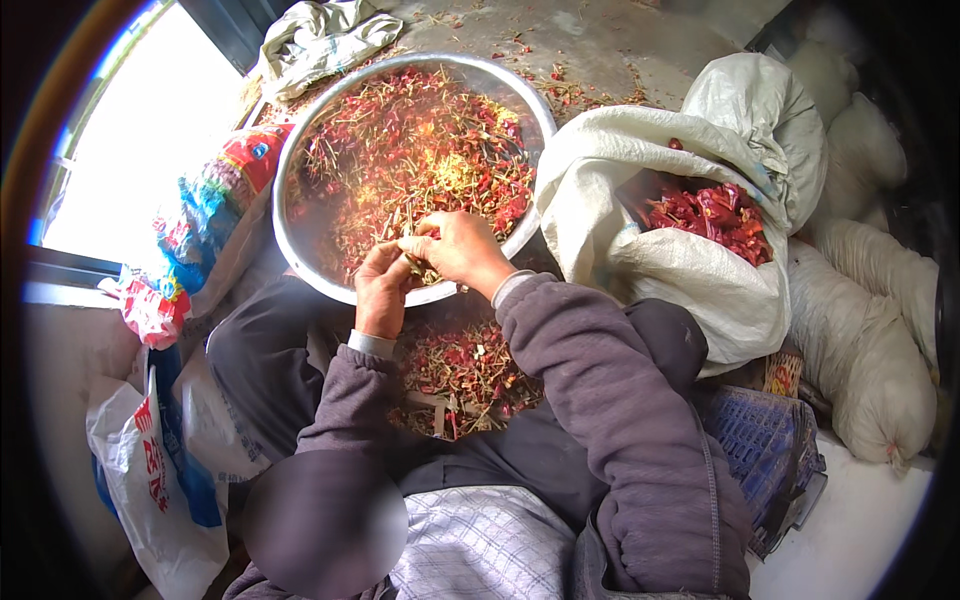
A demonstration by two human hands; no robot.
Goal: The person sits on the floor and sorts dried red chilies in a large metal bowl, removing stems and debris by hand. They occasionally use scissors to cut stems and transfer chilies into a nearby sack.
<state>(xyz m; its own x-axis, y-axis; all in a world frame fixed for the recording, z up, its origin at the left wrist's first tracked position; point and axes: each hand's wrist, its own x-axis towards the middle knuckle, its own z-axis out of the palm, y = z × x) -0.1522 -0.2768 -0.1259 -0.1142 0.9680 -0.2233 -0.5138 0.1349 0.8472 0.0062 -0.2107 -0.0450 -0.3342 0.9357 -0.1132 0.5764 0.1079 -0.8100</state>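
Observation:
My left hand [382, 289] and my right hand [466, 247] meet over the near rim of a wide metal basin [288, 244]. Their fingertips pinch a small brownish piece [416, 264], too small and partly covered to name surely. Inside the basin lies a mix of red dried chilli scraps [390, 112], straw-coloured stems [397, 184] and pale yellow seeds [454, 171]. Right of the basin, an open white woven sack [694, 300] with a rolled-down mouth holds dried red chillies [709, 217]. More stems and red scraps [480, 367] lie between my legs.
Filled pale sacks [862, 352] lie along the right side, near a blue plastic basket [761, 442]. Printed plastic bags [202, 217] stand at the left below a bright opening. A crumpled white sack [322, 45] lies beyond the basin, and scraps litter the concrete floor [592, 45].

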